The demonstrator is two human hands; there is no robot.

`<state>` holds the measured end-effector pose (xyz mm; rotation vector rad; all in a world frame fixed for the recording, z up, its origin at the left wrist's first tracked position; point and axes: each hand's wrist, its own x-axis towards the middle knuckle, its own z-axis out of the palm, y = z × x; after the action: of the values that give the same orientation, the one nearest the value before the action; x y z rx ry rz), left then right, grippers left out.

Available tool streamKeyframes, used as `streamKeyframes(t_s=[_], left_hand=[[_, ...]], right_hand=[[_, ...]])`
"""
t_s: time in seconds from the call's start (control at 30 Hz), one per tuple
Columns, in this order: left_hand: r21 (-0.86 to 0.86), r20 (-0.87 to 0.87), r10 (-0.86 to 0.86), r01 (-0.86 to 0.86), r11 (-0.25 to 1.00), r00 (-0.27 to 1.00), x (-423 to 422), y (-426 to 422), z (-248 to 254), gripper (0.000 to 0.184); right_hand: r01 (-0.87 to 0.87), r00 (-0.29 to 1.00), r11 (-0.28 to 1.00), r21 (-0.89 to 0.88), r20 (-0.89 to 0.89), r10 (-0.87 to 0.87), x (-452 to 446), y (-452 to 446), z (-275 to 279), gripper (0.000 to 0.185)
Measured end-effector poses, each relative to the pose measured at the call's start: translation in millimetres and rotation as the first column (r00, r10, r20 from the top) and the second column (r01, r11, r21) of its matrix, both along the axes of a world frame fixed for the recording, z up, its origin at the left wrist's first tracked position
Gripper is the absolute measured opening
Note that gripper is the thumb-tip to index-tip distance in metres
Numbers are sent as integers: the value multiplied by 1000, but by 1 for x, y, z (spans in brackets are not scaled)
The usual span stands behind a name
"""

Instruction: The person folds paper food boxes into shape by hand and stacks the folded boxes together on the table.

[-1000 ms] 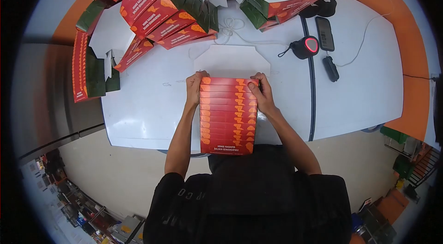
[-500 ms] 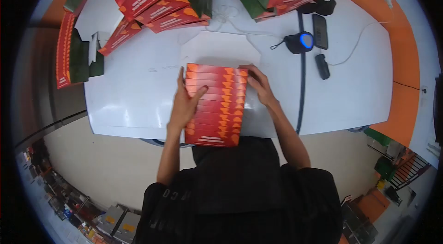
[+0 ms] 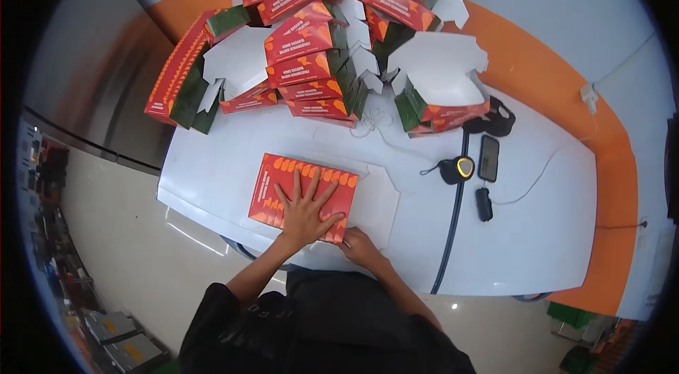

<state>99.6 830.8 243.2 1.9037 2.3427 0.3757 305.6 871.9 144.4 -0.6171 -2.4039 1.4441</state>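
A stack of red cardboard boxes with orange patterns lies near the front edge of the white table. My left hand presses flat on top of it, fingers spread. At the stack's near right corner is my right hand, its fingers curled in; what they grip there is partly hidden. A white cardboard sheet with cut corners sticks out from beneath the stack on the right, close above my right hand.
Folded red and green boxes are piled along the back, beside an opened white-lined box. To the right lie a small round device with a lit ring, a phone, a black gadget and a dark cable.
The stack has turned and shifted left. My left hand went from its side to flat on top; my right hand moved from the far corner to the near right corner. The view tilted up.
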Motion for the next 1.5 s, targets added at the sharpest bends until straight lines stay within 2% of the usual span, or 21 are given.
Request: streamKeyframes(t_s=[0.2, 0.3, 0.4, 0.47, 0.5, 0.53, 0.57, 0.63, 0.7, 0.83, 0.87, 0.9, 0.97, 1.0, 1.1, 1.13, 1.17, 1.27, 1.33, 1.4, 1.5], left_hand=[[-13, -26, -6, 5, 1000, 1000, -3, -1, -7, 82], [-9, -45, -5, 5, 1000, 999, 0, 1, -4, 81], [53, 0, -9, 9, 999, 1000, -3, -2, -12, 81], [52, 6, -1, 1, 999, 1000, -5, -3, -15, 82], [60, 23, -2, 1, 998, 1000, -4, -3, -12, 82], [65, 19, -1, 0, 998, 1000, -4, -2, -10, 82], [60, 18, 0, -1, 998, 1000, -3, -4, -9, 82], [61, 21, 2, -4, 998, 1000, -5, 0, -7, 82], [63, 26, 4, -5, 998, 1000, -7, -3, -6, 82], [49, 61, 33, -36, 998, 998, -5, -5, -1, 84], [46, 58, 31, -34, 998, 998, -5, -5, 0, 84], [40, 56, 30, -32, 999, 998, -5, -5, 0, 84], [32, 42, 31, -32, 999, 999, -10, -2, -8, 83], [21, 32, 30, -31, 999, 999, -12, -4, -16, 82], [30, 126, 92, -96, 995, 988, -9, -10, -9, 78], [64, 129, 119, -128, 990, 985, -10, -4, -7, 76], [118, 132, 144, -159, 980, 981, -11, 5, -6, 75], [141, 98, 37, -51, 989, 995, -15, 21, 1, 72], [123, 31, -23, 19, 992, 999, -14, 28, 0, 68], [59, -78, -91, 96, 994, 993, -16, 31, -15, 66], [70, -74, -99, 105, 992, 992, -15, 32, -13, 62]], right_hand=[[122, 992, 990, 77, -49, -118, -3, -24, -19, 35], [-88, 996, 994, 58, 26, 86, 10, 6, 26, 40], [-54, 993, 995, -79, 101, 62, 30, 90, 97, 47], [292, 954, 948, 124, 28, -297, 38, 166, 153, 47], [405, 912, 826, 392, -117, -392, 35, 201, 188, 46], [512, 855, 617, 598, -280, -437, 31, 232, 219, 45], [489, 847, 401, 775, -311, -431, 28, 257, 226, 38], [293, 876, 323, 900, -117, -468, 28, 306, 222, 29], [28, 839, 663, 748, 343, -423, 38, 342, 216, 23], [141, 915, 631, 763, 143, -377, 39, 363, 256, 29], [179, 913, 644, 744, 120, -391, 38, 351, 286, 30], [164, 956, 616, 771, 31, -293, 43, 340, 308, 30], [302, 917, 677, 671, -10, -399, 42, 283, 360, 28], [338, 932, 624, 705, -158, -327, 51, 267, 362, 26], [425, 890, 875, 232, -283, -358, 52, 169, 343, 31], [434, 894, 886, 164, -203, -401, 57, 141, 325, 34], [462, 885, 883, 83, 28, -465, 55, 112, 305, 45], [409, 910, 906, -108, 121, -396, 33, 66, 191, 60], [457, 859, 876, -154, 331, -390, 11, 59, 144, 57], [498, 833, 864, -74, 316, -454, -7, 58, 90, 46], [525, 831, 851, -7, 221, -511, -37, 59, 77, 37]])
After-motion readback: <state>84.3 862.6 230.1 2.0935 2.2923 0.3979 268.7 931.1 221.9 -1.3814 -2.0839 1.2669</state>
